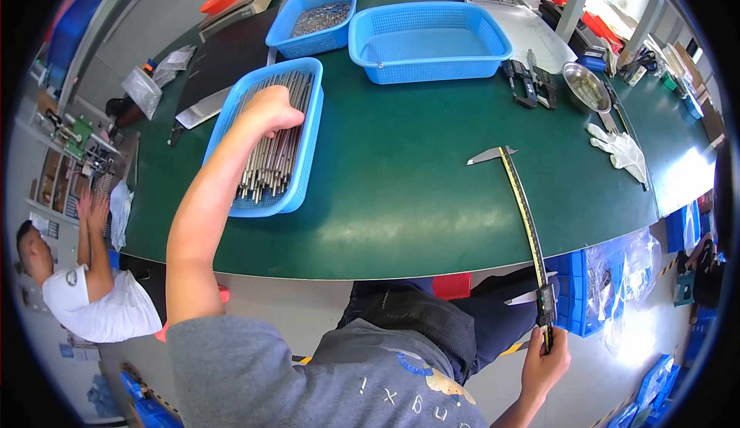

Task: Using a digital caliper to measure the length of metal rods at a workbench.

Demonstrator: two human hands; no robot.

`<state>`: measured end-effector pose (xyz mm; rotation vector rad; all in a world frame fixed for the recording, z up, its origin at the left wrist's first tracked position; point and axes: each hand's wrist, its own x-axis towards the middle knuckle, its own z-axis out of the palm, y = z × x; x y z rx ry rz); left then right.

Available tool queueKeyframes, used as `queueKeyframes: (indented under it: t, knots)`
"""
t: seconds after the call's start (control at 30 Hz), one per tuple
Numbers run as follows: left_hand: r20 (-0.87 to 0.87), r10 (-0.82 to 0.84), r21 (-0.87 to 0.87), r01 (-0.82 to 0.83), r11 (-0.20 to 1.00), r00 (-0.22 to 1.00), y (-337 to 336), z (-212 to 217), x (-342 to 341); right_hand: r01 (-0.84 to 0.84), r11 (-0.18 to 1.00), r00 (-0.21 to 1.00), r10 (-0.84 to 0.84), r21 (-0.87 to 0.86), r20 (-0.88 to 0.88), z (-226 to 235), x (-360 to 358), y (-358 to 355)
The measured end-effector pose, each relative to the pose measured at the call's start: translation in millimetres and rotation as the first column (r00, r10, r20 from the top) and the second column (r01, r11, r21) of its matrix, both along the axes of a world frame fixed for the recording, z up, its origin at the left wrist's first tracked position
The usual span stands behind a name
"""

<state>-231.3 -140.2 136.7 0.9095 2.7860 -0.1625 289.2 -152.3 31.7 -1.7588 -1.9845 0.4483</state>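
My left hand (pixel 274 110) reaches into a long blue basket (pixel 314 143) packed with thin metal rods (pixel 266 167). Its fingers curl down onto the rods, but the hand itself hides what they grip. In my right hand (pixel 544 362), low at the right, is the end of a long digital caliper (pixel 526 216). The caliper's dark slider (pixel 546 305) sits close above the right hand, and its jaws are spread wide apart. The fixed jaw (pixel 489 155) lies out over the green table, with nothing between the jaws.
Behind the rods stand a blue basket of small metal parts (pixel 320 18) and a wide blue basket (pixel 432 62). Black clamp-like tools (pixel 528 83), a metal pan (pixel 586 87) and a white glove (pixel 619 151) lie at the right. Another person (pixel 100 293) sits at the left.
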Motion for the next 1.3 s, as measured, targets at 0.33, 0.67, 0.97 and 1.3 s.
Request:
queueKeyframes:
  t: [0.33, 0.67, 0.97, 1.3]
  knots:
    - [0.612, -0.508, 0.691, -0.096, 0.717, 0.607, -41, 37, 30, 0.048, 0.999, 0.998, -0.048, -0.005, 0.030, 12, -9, 5]
    - [-0.409, -0.912, 0.620, 0.739, -0.264, 0.017, 34, -78, 198, 0.059, 0.998, 0.998, -0.059, -0.034, 0.005, 15, -10, 3]
    - [-0.400, -0.916, 0.660, 0.702, -0.270, 0.024, 52, -110, 206, 0.010, 1.000, 0.999, -0.010, 0.014, 0.034, 15, -6, -2]
    - [-0.354, -0.933, 0.693, 0.688, -0.216, 0.064, 52, -107, 205, -0.017, 0.999, 0.999, 0.016, 0.028, 0.036, 20, -2, -9]
